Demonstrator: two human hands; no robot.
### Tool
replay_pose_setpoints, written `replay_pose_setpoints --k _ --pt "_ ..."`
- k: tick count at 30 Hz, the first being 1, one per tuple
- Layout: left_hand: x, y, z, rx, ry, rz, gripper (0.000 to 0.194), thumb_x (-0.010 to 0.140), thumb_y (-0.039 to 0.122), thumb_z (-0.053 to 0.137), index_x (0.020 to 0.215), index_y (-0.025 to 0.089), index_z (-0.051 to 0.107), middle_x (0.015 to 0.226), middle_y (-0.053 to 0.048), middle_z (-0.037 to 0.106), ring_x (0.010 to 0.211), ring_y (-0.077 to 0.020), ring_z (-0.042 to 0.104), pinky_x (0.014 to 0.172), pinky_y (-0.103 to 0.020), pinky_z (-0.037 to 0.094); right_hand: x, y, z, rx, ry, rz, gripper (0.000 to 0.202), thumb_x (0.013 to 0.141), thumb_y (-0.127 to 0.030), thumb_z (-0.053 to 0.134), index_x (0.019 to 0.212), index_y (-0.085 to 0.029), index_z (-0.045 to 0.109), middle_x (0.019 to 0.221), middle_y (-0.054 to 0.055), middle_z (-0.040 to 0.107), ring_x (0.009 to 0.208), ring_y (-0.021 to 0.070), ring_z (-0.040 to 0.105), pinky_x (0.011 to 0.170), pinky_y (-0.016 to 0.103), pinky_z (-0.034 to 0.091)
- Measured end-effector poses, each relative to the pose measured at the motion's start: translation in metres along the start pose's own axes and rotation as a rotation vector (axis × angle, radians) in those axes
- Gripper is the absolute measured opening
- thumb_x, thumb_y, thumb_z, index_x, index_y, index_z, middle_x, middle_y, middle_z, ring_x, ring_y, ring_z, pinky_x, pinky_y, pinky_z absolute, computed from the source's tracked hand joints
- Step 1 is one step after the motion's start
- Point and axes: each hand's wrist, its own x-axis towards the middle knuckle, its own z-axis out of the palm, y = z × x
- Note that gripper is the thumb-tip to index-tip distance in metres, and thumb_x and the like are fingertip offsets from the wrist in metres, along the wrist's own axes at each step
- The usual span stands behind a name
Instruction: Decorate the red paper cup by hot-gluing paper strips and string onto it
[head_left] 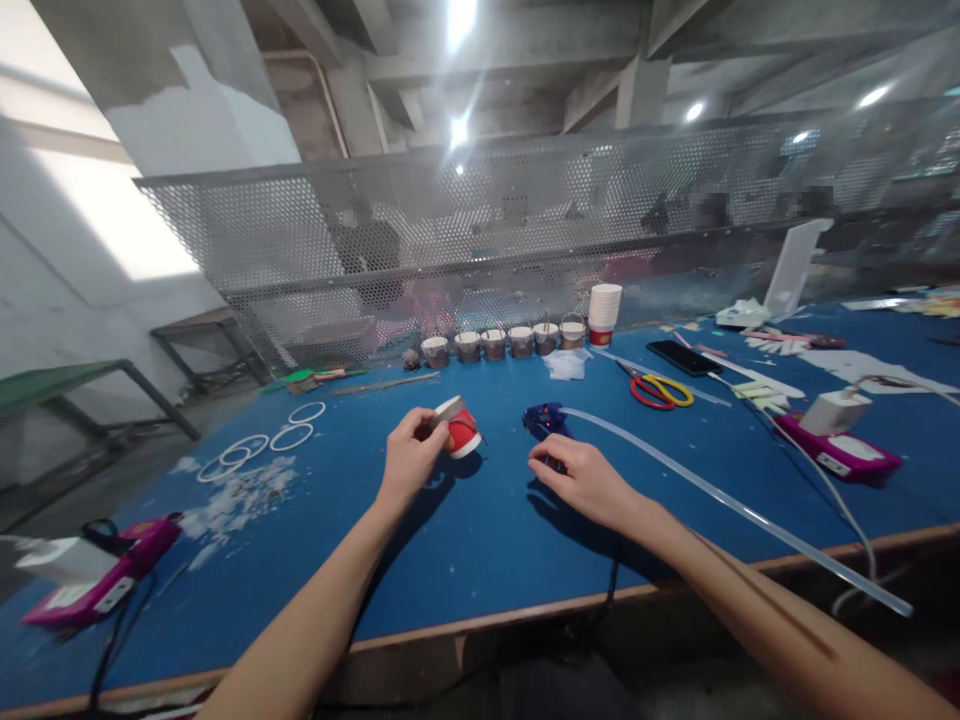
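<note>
My left hand [411, 455] pinches a small red paper cup [463, 432], tilted on its side above the blue table. A grey-brown strip [448, 410] lies across the cup at its upper left, next to my thumb and fingers. To the right, the curled fingers of my right hand [581, 478] are around the handle of a dark blue glue gun [543, 420], its nozzle toward the cup. My fingers partly hide the handle. From the gun's back a long clear glue stick [720, 500] runs past the table's front edge.
Several grey-wrapped cups [493, 345] line the back beside a stack of white cups [604, 305]. Scissors [661, 392] and a phone [684, 357] lie right. White rings [291, 437] lie left. Magenta power strips [836, 450] with cables sit at both sides. A perforated metal screen [450, 270] stands behind.
</note>
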Motion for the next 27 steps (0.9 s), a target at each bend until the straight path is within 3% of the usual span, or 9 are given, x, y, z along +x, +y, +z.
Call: replay_pose_setpoints --k 6,10,11,15,18,21,23,25,27 --pt "0.005 -0.002 0.000 -0.037 0.036 -0.012 0.011 0.066 0.031 0.053 0.065 0.020 0.054 0.063 0.004 0.051 0.060 -0.0127 0.047 0.059 -0.024 0.038 -0.024 -0.010 0.008 -0.343 -0.183 0.090 0.054 0.092 -0.045 0.050 0.129 -0.007 0.057 0.139 0.022 0.052 0.130 0.0316 0.047 0.110 0.048 0.031" --pt "0.008 -0.005 -0.001 -0.050 0.061 0.007 0.008 0.065 0.028 0.054 0.064 0.020 0.053 0.063 0.004 0.051 0.060 -0.0125 0.046 0.060 -0.024 0.038 -0.026 -0.060 0.035 -0.363 -0.405 0.216 0.082 0.088 -0.061 0.050 0.138 0.004 0.045 0.148 0.030 0.034 0.140 0.0387 0.030 0.113 0.055 0.022" --pt "0.009 -0.005 -0.001 -0.053 0.066 0.013 0.007 0.065 0.027 0.054 0.063 0.020 0.053 0.062 0.004 0.051 0.060 -0.0125 0.046 0.060 -0.024 0.038 -0.031 -0.078 0.044 -0.303 -0.450 0.110 0.084 0.084 -0.065 0.054 0.136 0.001 0.049 0.147 0.028 0.038 0.138 0.0384 0.033 0.113 0.053 0.025" --pt "0.010 -0.007 0.000 -0.068 0.074 0.030 0.005 0.064 0.025 0.054 0.062 0.020 0.053 0.060 0.005 0.050 0.059 -0.0125 0.046 0.059 -0.024 0.038 -0.054 -0.124 0.076 0.096 -0.699 -0.830 0.051 0.093 -0.054 0.048 0.128 -0.017 0.055 0.140 0.007 0.054 0.133 0.0152 0.044 0.114 0.031 0.026" --pt "0.010 -0.007 0.001 -0.080 0.075 0.032 0.006 0.065 0.025 0.054 0.061 0.021 0.052 0.059 0.005 0.050 0.058 -0.0125 0.046 0.058 -0.024 0.038 -0.047 -0.113 0.077 -0.008 -0.492 -0.563 0.038 0.091 -0.047 0.056 0.115 -0.018 0.063 0.133 0.010 0.060 0.124 0.0194 0.053 0.109 0.036 0.033" --pt "0.010 -0.007 0.002 -0.085 0.070 0.029 0.005 0.064 0.024 0.054 0.061 0.021 0.052 0.060 0.005 0.051 0.059 -0.0127 0.047 0.060 -0.024 0.038 -0.030 -0.100 0.071 -0.259 -0.236 0.117 0.047 0.095 -0.042 0.051 0.127 -0.009 0.056 0.141 0.023 0.050 0.133 0.0313 0.044 0.109 0.050 0.031" --pt "0.010 -0.006 0.003 -0.086 0.064 0.028 0.005 0.064 0.024 0.054 0.061 0.021 0.052 0.060 0.005 0.051 0.060 -0.0129 0.047 0.061 -0.024 0.038 -0.031 -0.111 0.076 -0.313 -0.298 0.236 0.068 0.091 -0.053 0.051 0.135 0.000 0.048 0.146 0.029 0.038 0.139 0.0380 0.033 0.111 0.055 0.025" --pt "0.009 -0.005 0.003 -0.089 0.056 0.030 0.004 0.063 0.024 0.054 0.061 0.021 0.051 0.061 0.005 0.052 0.061 -0.0130 0.047 0.062 -0.024 0.039 -0.047 -0.135 0.089 -0.237 -0.422 -0.140 0.083 0.082 -0.061 0.061 0.135 0.002 0.047 0.148 0.029 0.035 0.140 0.0376 0.030 0.114 0.051 0.023" --pt "0.008 -0.003 0.003 -0.096 0.051 0.038 0.004 0.064 0.024 0.053 0.061 0.021 0.050 0.061 0.004 0.052 0.061 -0.0131 0.047 0.062 -0.024 0.039 -0.068 -0.154 0.099 -0.060 -0.613 -0.609 0.049 0.090 -0.050 0.056 0.120 -0.012 0.061 0.142 0.013 0.051 0.132 0.0216 0.046 0.113 0.034 0.029"
